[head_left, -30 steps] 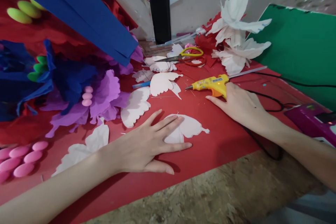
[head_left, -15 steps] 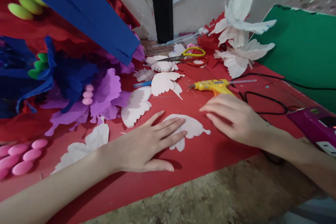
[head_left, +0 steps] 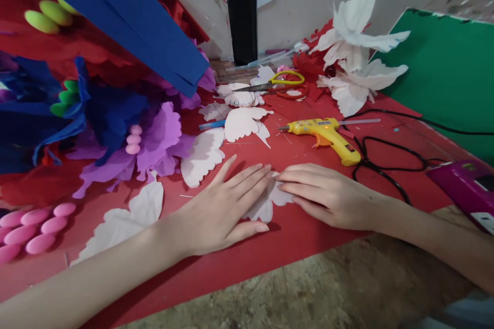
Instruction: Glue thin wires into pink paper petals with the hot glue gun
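On the red sheet point(head_left: 239, 267) lies a white paper butterfly wing cutout point(head_left: 281, 195), partly covered by both hands. My left hand point(head_left: 231, 203) lies flat over its left part, fingers stretched and thumb apart. From the right, my right hand point(head_left: 328, 193) rests with flat, extended fingers on the cutout's right side. Another white wing cutout point(head_left: 203, 157) sits just beyond my left fingers, and a further wing cutout point(head_left: 245, 123) lies behind it. Beyond my right hand is a yellow hot glue gun point(head_left: 326, 136) on its side, with a glue stick out of its back.
Scissors point(head_left: 278, 82) with yellow and red handles lie at the back, before a leaning black phone point(head_left: 242, 25). White paper butterflies point(head_left: 353, 77) stand at the back right beside a green board point(head_left: 443, 72). Blue strips point(head_left: 127, 15), purple flowers point(head_left: 162, 128) and pink ovals point(head_left: 38, 226) fill the left.
My right hand has moved left and down from beside the glue gun onto the white wing cutout. My left hand stays flat on the cutout. The view has shifted slightly.
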The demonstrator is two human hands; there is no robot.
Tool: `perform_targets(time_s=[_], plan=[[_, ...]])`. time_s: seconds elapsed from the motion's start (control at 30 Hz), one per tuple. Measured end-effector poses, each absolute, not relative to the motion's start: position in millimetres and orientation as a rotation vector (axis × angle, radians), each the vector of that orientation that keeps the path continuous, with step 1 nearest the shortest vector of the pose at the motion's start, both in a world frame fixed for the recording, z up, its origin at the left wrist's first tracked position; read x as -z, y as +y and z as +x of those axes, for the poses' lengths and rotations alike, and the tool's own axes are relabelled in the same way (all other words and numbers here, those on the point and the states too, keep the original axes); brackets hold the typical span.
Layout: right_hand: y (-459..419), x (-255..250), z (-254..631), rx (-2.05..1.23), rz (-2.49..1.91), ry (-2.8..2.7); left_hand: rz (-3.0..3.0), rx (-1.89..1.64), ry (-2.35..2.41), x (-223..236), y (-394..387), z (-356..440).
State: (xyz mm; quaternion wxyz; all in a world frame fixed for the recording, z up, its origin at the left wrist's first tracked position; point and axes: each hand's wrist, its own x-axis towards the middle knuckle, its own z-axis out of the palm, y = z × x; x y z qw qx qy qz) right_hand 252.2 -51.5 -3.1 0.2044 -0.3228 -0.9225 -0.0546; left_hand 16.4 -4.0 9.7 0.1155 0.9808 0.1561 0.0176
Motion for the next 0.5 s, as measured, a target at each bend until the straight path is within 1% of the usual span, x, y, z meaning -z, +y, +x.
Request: perform_targets(time_s=[0.17,0.33,0.5], plan=[[-55.9,-0.9,246.8,0.028,-0.823,-2.543,2.873,-0.089,0.561,-9.3,-20.4,21.3],[-59.4,-5.4,243.8,-0.109,-0.800,-2.537,2.828,0.020,0.612,-7.8,-32.5,24.6],[-57.6,-5.9,243.6,-0.074,-0.762,-2.517,2.811,0.036,0.594,-8.5,-29.4,21.8]])
